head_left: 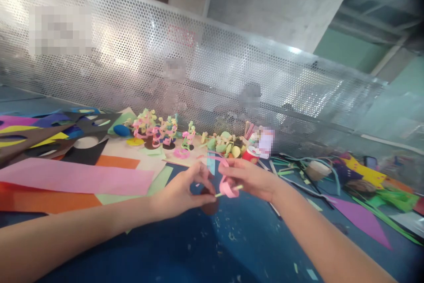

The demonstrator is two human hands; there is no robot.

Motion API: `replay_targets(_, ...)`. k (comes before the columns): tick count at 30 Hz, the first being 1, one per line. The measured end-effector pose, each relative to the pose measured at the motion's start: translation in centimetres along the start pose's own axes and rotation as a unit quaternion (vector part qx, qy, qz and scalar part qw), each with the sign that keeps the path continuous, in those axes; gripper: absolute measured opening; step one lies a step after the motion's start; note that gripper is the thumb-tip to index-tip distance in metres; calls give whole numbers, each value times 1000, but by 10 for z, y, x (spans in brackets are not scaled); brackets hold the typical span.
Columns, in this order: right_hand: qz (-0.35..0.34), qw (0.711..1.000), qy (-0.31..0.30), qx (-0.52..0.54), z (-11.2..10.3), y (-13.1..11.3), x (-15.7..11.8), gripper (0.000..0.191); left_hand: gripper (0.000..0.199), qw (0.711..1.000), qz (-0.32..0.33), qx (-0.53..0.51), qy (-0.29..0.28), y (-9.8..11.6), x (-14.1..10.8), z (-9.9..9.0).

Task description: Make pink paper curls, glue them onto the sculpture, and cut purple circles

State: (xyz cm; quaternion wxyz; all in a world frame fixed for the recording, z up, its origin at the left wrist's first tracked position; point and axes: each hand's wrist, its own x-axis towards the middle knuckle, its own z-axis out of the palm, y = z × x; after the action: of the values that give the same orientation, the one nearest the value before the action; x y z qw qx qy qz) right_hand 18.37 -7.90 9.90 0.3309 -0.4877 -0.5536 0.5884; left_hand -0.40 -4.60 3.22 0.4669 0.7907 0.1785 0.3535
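Around the middle of the frame, over the blue desk (165,252), the left hand (180,190) pinches a skinny green stick (240,187) by one end, probably to steady it, while the right hand (253,179) kinda pinches a pink paper strip (225,185) looped around it.

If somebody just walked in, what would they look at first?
Probably the curly pink paper strip in the right hand, beside the left hand pinching a thin pale green stick. Next, the little pink and yellow-green paper decorations clustered across the blue table, and the big flat pink sheet at the left, over orange paper.
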Motion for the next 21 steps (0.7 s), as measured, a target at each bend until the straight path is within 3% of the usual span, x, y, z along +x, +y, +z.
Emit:
replay_targets(3, -10, 999, 30, 33, 0, 18, 5, 34, 32, 997, -8, -74, 25, -2, 4, 0)
replay_targets(5, -48, 993, 108, -22, -2, 27, 7, 38, 32, 991, -35, -126, 31, -5, 8, -2)
replay_targets(7, -102, 972, 195, -81, -5, 30, 8, 31, 30, 981, -79, -170, 39, -7, 10, -2)
replay_targets(9, -163, 952, 230, -122, -9, 29, 9, 24, 25, 970, -114, -212, 44, -8, 12, -2)
replay_targets(14, -261, 926, 130, -241, -11, 20, 8, 42, 17, 950, -147, -274, 0, -3, 10, -1)
replay_targets(17, -245, 930, 56, -270, -6, 17, 8, 41, 11, 945, -151, -289, -34, 4, 8, 0)
replay_targets(21, -204, 944, 8, -261, -1, 15, 5, 28, 8, 935, -150, -313, -73, 9, 5, 2)
